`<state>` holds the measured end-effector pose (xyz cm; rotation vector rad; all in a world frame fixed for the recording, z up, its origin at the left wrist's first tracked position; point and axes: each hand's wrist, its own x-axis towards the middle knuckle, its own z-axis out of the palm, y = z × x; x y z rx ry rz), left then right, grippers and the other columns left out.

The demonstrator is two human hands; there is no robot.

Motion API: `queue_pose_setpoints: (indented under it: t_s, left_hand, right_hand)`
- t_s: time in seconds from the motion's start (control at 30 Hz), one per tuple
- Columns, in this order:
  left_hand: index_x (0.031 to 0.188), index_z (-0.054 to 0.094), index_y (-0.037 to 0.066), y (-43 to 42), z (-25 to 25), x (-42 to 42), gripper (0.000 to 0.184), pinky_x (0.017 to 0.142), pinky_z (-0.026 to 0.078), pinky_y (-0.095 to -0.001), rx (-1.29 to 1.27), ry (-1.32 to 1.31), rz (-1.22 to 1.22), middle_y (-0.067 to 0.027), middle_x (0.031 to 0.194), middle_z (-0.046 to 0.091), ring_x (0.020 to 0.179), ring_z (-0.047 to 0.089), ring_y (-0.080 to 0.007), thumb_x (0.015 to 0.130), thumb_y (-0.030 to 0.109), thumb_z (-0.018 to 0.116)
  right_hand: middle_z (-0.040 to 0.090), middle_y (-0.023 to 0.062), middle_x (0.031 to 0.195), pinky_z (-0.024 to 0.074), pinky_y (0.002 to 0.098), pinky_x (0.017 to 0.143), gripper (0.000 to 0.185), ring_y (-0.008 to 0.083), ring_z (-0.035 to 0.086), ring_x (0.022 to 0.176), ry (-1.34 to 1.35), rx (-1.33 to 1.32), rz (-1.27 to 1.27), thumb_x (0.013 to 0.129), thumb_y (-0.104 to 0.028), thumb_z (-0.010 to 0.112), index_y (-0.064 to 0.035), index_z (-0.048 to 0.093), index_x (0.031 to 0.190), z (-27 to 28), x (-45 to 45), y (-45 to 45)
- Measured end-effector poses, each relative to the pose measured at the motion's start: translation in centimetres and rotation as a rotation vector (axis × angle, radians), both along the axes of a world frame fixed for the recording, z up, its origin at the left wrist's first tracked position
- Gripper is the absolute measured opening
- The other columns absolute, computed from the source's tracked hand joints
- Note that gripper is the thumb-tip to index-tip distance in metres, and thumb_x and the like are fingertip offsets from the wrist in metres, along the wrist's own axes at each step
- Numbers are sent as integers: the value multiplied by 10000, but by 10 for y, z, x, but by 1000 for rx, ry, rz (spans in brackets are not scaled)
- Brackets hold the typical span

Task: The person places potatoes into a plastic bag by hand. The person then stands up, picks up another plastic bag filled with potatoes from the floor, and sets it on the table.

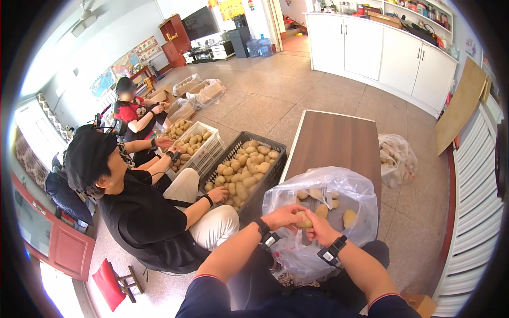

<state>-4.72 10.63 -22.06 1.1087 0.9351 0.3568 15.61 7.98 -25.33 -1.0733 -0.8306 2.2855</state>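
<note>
A pale yellow-brown potato [304, 220] is held between my two hands, over an open clear plastic bag. My left hand [285, 216] is closed around its left side, while my right hand [322, 230] grips it from the right. The clear plastic bag [363, 199] spreads in front of me, against the near end of a low brown table. Inside it lie several potatoes, one of them a larger potato [349, 218] just beyond my right hand. My fingers partly cover the held potato.
To my left stands a dark crate [280, 153] full of potatoes, with a white crate [212, 150] beyond it. A seated person [143, 212] reaches into the dark crate; others sit farther back. The brown table [334, 140] stretches ahead. Another plastic bag [397, 161] rests on the floor at right.
</note>
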Motion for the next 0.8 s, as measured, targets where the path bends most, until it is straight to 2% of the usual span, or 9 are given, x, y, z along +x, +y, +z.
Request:
queue_pose_setpoints:
  t_s: [0.23,0.37,0.53,0.6,0.63,0.67,0.73,0.77,0.8]
  left_hand:
    - [1230,533,58,4,-6,-3,454,680,589,-315,-17,-19,-18,-86,1076,600,919,634,-180,862,258,709]
    - [1180,550,81,5,5,-14,373,668,574,-308,-24,-95,163,-61,1036,620,868,641,-175,887,273,676]
    - [1146,560,96,14,9,-42,291,636,543,-285,-98,-229,372,-51,1005,625,861,644,-181,920,263,635]
    - [1127,561,96,20,3,-58,278,631,530,-278,-66,-369,498,-64,979,625,875,652,-188,929,281,622]
    - [1174,549,59,23,-5,-69,312,684,555,-320,-117,-469,562,-89,1050,607,884,656,-207,896,146,660]
    - [1174,549,59,30,-21,-81,312,684,555,-320,-117,-468,561,-89,1050,607,884,656,-207,896,146,660]
    - [1241,517,11,48,-71,-109,466,759,570,-364,319,-217,596,-118,1134,567,920,652,-234,811,-47,687]
    - [1289,482,-17,60,-104,-127,625,824,570,-363,249,-367,679,-140,1223,521,952,646,-252,719,-195,669]
    - [1289,482,-17,54,-94,-126,625,824,570,-363,250,-366,678,-140,1223,521,952,646,-252,719,-195,669]
  right_hand:
    - [476,6,628,386,283,512,437,130,472,539,-193,246,-93,987,-519,439,-121,588,886,-2,-1,-5]
    - [552,27,693,414,279,523,400,135,530,582,-358,302,-229,970,-459,500,-79,620,942,-41,11,10]
    - [649,114,860,493,367,688,270,234,615,744,-928,886,-522,868,-257,642,-9,614,972,-116,60,35]
    - [638,144,925,472,405,781,259,300,598,853,-1062,926,-495,844,-218,642,-10,611,996,-91,75,30]
    - [626,175,989,451,442,874,262,366,580,961,-1197,964,-465,821,-178,642,-11,609,1020,-82,81,28]
    - [626,175,989,451,442,874,262,366,580,961,-1197,964,-466,821,-178,642,-11,609,1020,-80,84,28]
    - [598,189,1074,435,454,908,310,365,554,1037,-1359,1057,-478,790,-139,656,-31,591,1073,-80,92,27]
    - [598,189,1074,435,454,908,310,365,554,1037,-1359,1056,-479,790,-139,656,-31,591,1073,-81,94,28]
    - [584,181,1112,403,458,950,323,368,525,1083,-1395,1053,-460,788,-142,659,-33,586,1084,-81,96,28]
